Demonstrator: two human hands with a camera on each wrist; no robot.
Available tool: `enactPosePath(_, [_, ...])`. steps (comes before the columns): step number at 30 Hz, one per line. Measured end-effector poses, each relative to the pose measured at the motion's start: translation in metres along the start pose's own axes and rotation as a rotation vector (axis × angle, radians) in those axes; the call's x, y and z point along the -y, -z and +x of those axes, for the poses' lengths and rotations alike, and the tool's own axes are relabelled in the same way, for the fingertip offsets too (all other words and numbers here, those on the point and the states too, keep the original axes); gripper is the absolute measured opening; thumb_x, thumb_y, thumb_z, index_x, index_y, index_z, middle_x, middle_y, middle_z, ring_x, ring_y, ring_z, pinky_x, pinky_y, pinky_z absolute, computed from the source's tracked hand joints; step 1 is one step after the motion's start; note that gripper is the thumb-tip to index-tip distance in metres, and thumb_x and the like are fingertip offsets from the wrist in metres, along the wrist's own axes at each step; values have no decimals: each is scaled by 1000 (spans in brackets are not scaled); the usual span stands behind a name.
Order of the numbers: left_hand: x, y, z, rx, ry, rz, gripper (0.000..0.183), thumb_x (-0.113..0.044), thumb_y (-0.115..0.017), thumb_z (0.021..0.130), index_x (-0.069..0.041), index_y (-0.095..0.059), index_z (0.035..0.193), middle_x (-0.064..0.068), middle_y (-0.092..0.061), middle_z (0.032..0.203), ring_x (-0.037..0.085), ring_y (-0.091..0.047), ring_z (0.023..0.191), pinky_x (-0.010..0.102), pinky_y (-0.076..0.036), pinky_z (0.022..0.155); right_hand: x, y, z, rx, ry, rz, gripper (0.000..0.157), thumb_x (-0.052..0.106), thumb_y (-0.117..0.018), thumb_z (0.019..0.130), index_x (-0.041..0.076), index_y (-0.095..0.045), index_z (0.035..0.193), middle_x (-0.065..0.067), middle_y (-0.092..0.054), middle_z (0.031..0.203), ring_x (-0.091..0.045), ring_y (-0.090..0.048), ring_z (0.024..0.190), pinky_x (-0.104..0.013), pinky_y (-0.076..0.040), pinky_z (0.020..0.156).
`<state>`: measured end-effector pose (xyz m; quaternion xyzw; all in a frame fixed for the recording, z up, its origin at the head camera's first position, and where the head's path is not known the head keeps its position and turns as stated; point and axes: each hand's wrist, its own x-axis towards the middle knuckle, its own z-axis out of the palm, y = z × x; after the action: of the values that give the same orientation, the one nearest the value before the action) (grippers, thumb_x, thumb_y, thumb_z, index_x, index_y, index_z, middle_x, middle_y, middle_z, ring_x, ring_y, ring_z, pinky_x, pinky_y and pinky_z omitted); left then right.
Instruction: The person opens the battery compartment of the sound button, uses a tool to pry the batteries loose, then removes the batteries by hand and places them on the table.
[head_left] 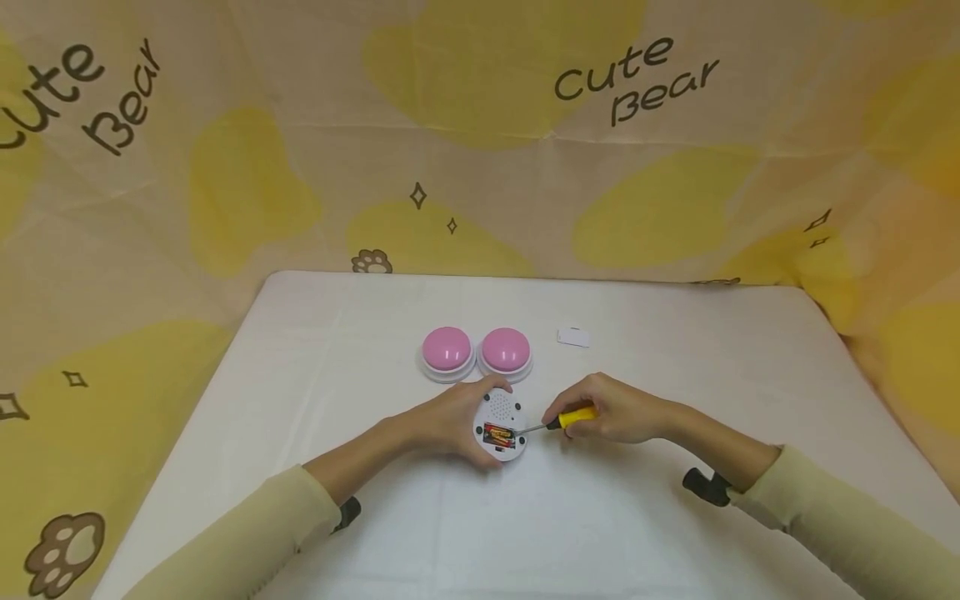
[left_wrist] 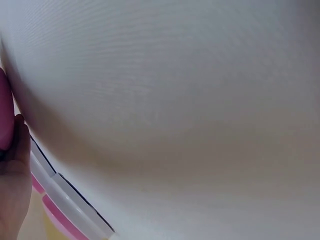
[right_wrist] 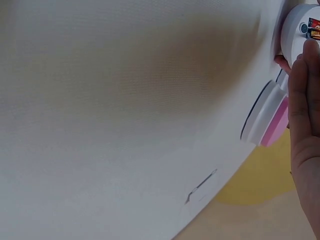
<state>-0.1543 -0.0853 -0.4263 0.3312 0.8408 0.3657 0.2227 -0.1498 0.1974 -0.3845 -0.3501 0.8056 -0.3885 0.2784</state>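
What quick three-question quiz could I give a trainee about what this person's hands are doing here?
1. Multiple choice: what does the right hand hold?
A) A spoon
B) A yellow-handled screwdriver
C) A pair of scissors

2. True or false: in the head view, the small white piece lies to the right of the two pink-topped buttons standing on the table.

3. Fill the gap: the left hand grips a round device whose opened underside shows ____.

Key: 1. B; 2. True; 3. batteries.
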Motion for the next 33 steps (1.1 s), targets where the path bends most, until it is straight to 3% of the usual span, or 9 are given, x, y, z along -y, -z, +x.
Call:
enactPosePath(9, [-1, 1, -1, 11, -1, -15, 89, -31, -94, 64, -18, -44, 136, -8, -59, 110, 10, -56, 100, 26, -49, 86, -5, -1, 0, -2, 30, 44, 27, -3, -65, 92, 7, -73, 115, -7, -73, 112, -26, -66, 101, -28, -49, 96])
enactPosePath(18, [-4, 3, -2, 19, 27, -4, 90, -33, -94, 63, -17, -45, 138, -7, -59, 109, 11, -57, 99, 27, -49, 84, -10, -4, -1, -22, 3, 80, 27, 0, -67, 92, 6, -73, 117, -6, -73, 112, -23, -66, 102, -26, -46, 97])
enactPosePath(33, [1, 2, -1, 21, 24, 0, 91, -35, -94, 64, -19, -44, 138, -7, -59, 110, 11, -57, 99, 26, -50, 82, -11, -6, -1, -35, 32, 123, 26, -3, -66, 91, 2, -73, 116, -10, -74, 109, -27, -66, 94, -25, -50, 89])
